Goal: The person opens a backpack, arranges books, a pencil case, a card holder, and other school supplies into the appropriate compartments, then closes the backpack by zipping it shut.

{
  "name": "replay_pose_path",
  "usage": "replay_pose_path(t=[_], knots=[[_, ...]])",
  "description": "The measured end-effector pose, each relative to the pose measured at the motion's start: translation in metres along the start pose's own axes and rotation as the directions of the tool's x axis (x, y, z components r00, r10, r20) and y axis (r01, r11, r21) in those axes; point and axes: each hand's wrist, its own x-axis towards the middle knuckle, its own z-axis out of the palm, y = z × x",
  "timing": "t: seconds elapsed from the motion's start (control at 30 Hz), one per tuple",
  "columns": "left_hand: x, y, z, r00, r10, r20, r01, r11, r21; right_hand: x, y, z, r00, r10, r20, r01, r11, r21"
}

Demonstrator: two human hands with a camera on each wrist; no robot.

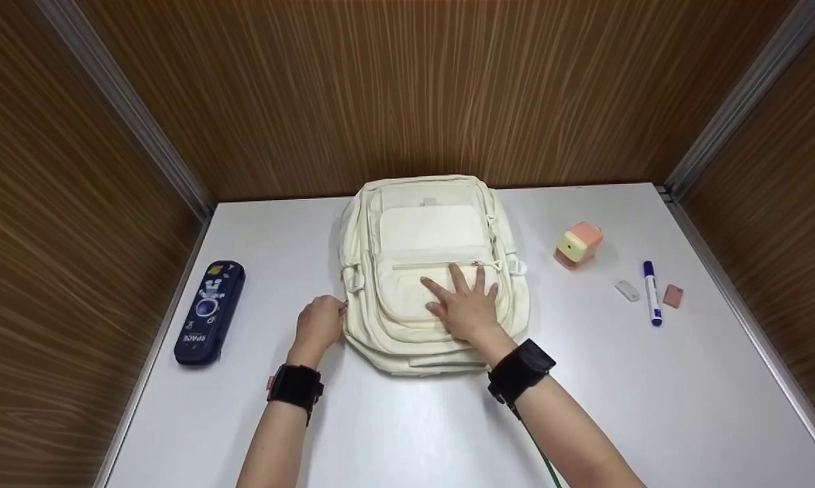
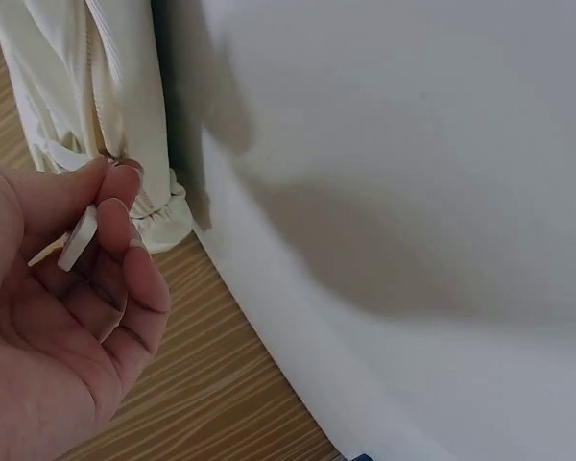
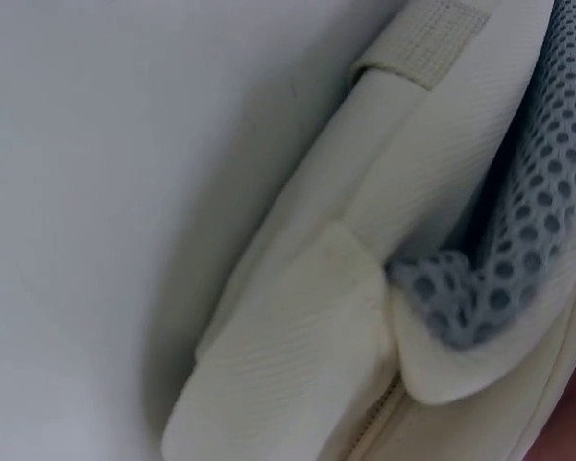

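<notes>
A cream backpack lies on the white table with its front pockets facing up. At its left side, my left hand pinches a zipper pull between thumb and forefinger, beside the teeth of a side zipper. My right hand rests with spread fingers on the lower front pocket, just under a short horizontal zipper. In the right wrist view, the bag's lower edge shows grey mesh and cream fabric folds; only a sliver of the hand appears at the edge.
A dark blue pencil case lies at the left. On the right are a pink and yellow pencil sharpener, a white eraser, a blue-capped marker and a small pinkish block. Wood-grain panels enclose the table.
</notes>
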Motion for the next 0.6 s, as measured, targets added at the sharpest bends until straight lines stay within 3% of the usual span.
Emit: replay_pose_path(t=[0.2,0.4,0.6], knots=[[-0.002,0.004,-0.003,1.000,0.011,0.006,-0.011,1.000,0.012,0.007,-0.001,0.000,1.000,0.021,-0.013,-0.021,1.000,-0.002],[-0.003,0.005,-0.010,0.996,0.022,0.086,-0.026,0.998,0.050,0.014,0.000,-0.001,0.999,0.039,-0.002,-0.039,0.999,0.001],[-0.011,0.007,-0.017,0.984,0.086,0.158,-0.100,0.991,0.088,0.017,0.000,0.001,0.999,0.038,-0.020,-0.039,0.999,-0.012]])
